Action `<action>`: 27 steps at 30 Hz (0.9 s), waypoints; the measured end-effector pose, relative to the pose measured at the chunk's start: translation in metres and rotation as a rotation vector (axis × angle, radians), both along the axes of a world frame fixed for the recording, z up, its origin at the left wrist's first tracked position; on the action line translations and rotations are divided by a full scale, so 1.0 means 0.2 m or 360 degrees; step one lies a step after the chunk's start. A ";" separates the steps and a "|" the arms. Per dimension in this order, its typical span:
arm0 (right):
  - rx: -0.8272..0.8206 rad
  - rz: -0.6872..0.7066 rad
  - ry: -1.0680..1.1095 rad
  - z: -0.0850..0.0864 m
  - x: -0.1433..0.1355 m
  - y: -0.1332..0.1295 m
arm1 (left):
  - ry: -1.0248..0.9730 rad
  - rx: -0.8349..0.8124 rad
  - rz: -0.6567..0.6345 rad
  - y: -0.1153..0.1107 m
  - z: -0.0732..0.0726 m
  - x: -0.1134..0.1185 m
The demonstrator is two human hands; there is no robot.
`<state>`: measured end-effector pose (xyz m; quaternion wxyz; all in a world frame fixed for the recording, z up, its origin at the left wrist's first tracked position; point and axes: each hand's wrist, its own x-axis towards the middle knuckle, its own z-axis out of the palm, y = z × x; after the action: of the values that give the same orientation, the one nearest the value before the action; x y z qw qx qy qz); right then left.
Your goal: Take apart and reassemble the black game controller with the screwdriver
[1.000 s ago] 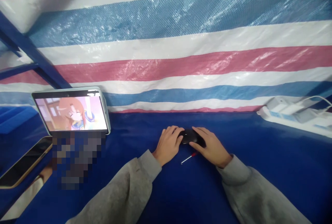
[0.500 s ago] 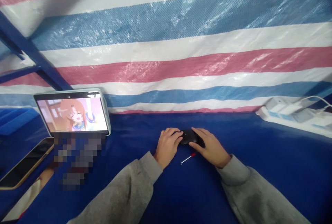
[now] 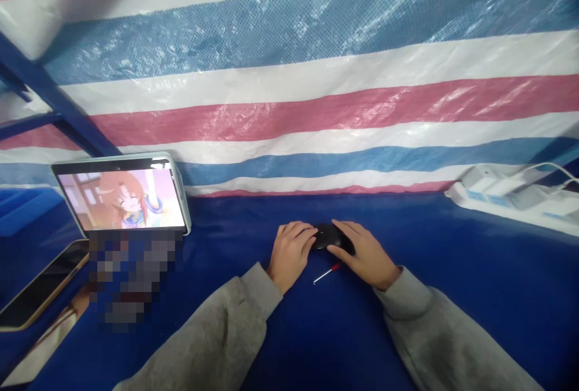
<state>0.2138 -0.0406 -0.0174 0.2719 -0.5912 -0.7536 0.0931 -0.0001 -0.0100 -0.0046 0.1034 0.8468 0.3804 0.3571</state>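
Observation:
A black, rounded object like a computer mouse [image 3: 326,238] lies on the blue table surface between my two hands. The fingertips of my left hand [image 3: 292,253] press on its left end, fingers bent and close together. On its other end is my right hand [image 3: 367,253], with the thumb along the near side and the fingers over the far side. Just below the black object lies a small screwdriver [image 3: 326,273] with a red handle and a thin metal shaft, its handle end close to my right thumb and touched by neither hand as far as I can see.
A tablet [image 3: 122,198] showing a cartoon stands at the left, with a phone [image 3: 43,285] lying before it. White power strip [image 3: 511,207] with plugs and cables sits at the right. Striped sheeting [image 3: 316,113] hangs behind the blue table [image 3: 316,343].
The view has shifted slightly, so everything sits a little further left and up. Both hands keep the same hold on the black object.

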 end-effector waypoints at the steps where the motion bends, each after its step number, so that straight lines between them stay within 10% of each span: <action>1: 0.0006 0.0004 -0.0006 0.00 0.00 0.00 | -0.0008 0.0001 -0.0013 0.00 0.00 0.00; 27: 0.0032 -0.0001 -0.0046 0.00 -0.01 -0.01 | -0.0165 0.0066 -0.0037 0.00 0.00 0.00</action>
<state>0.2125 -0.0419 -0.0176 0.2671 -0.5900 -0.7580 0.0768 -0.0006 -0.0104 -0.0040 0.1094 0.8336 0.3570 0.4070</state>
